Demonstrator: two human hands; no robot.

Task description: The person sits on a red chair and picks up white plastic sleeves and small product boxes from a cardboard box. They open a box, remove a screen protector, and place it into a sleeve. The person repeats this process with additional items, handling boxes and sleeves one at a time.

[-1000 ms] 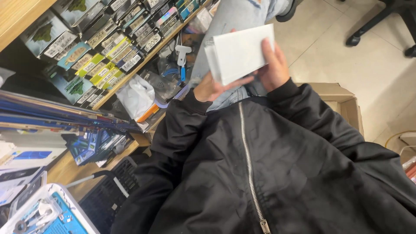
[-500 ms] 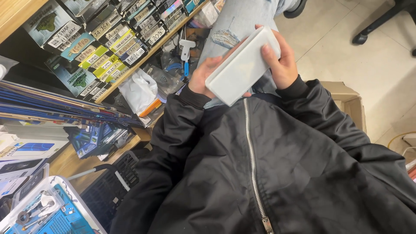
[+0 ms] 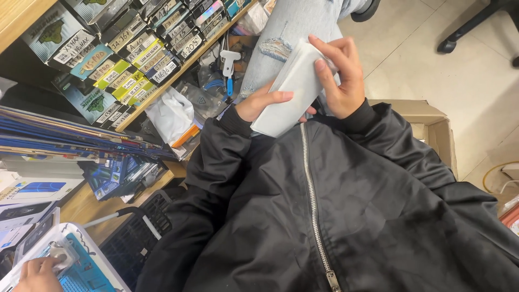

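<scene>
A black zipped jacket (image 3: 346, 216) fills the near view. Just past its collar, a flat white box (image 3: 289, 92) is held tilted above the lap, between both hands. The left hand (image 3: 259, 104) is pressed against the box's lower left side, its fingers (image 3: 281, 96) laid together along the face. The right hand (image 3: 340, 75) is clamped on the box's upper right edge, fingers curled over it. Beyond, a jeans-clad knee (image 3: 286, 38) is seen, with a wooden shelf (image 3: 178, 70) of labelled packets to the left. Another person's hand (image 3: 38, 273) is seen at the lower left corner.
</scene>
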